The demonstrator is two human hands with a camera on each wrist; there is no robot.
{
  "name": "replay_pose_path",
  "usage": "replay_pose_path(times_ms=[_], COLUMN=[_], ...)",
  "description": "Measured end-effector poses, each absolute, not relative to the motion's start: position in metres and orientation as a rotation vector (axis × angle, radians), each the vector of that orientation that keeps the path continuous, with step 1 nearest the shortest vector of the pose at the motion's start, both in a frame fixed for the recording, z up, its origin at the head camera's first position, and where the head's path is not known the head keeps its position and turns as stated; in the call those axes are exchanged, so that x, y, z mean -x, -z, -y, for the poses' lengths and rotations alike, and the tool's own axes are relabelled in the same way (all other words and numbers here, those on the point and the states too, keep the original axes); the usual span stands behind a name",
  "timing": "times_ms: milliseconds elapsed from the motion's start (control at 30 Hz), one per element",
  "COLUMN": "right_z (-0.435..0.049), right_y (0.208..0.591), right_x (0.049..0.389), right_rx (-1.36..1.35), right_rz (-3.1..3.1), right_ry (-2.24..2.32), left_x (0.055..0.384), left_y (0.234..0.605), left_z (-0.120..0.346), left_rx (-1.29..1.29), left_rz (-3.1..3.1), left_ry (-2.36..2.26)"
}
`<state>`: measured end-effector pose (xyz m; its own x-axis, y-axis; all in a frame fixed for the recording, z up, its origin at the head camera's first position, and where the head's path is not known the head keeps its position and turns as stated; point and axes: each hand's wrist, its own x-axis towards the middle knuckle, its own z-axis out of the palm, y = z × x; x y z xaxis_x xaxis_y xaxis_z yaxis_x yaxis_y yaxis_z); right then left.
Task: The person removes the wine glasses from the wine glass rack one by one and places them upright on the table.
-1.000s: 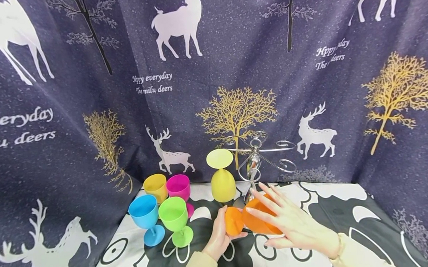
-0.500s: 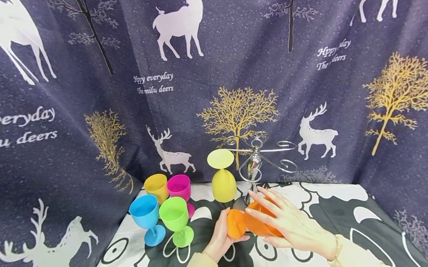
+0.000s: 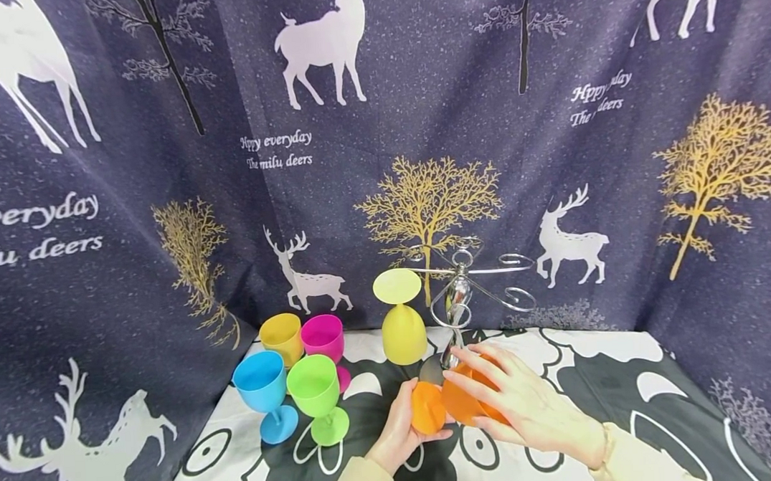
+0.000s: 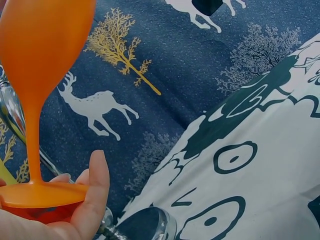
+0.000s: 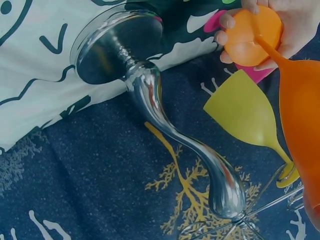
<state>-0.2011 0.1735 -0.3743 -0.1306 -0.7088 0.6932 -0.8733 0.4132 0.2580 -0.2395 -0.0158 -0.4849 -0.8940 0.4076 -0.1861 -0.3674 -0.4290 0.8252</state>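
An orange goblet (image 3: 460,402) lies tilted between my two hands, its round base toward the left hand and its bowl toward the right. My left hand (image 3: 397,430) holds the base, with fingers curled around its edge in the left wrist view. My right hand (image 3: 528,406) grips the bowl, fingers across its upper side and thumb below; the palm side is hidden. Just behind stands a chrome rack (image 3: 456,305) with curled wire arms. From one arm a yellow goblet (image 3: 404,336) hangs upside down by its base.
Upright goblets stand in a group on the left: blue (image 3: 260,384), green (image 3: 314,387), magenta (image 3: 322,338) and amber (image 3: 282,337). The patterned cloth (image 3: 610,353) covers the table. A dark deer-print curtain (image 3: 381,140) rises behind.
The orange goblet and my left hand have shifted slightly right. My right hand's fingers have drawn in a little on the bowl. The rack and the other goblets have stayed put.
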Motion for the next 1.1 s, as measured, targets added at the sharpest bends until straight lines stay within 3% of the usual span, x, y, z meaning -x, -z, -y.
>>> replay_pose_path(times_ms=[567, 767, 1100], right_z=[-0.178, -0.182, -0.194], right_y=[0.366, 0.362, 0.367], right_x=[0.201, 0.201, 0.203], right_rx=[-1.371, -1.358, -1.335], right_rz=[1.846, 1.86, 1.885], right_ry=[-0.247, -0.233, -0.216], left_x=[0.235, 0.232, 0.234], left_y=[0.485, 0.475, 0.45], left_z=[0.02, 0.023, 0.029], left_rx=[-0.16, -0.197, -0.492], left_rz=[-1.336, -1.643, -2.202], left_ry=[-2.282, -2.245, -2.096])
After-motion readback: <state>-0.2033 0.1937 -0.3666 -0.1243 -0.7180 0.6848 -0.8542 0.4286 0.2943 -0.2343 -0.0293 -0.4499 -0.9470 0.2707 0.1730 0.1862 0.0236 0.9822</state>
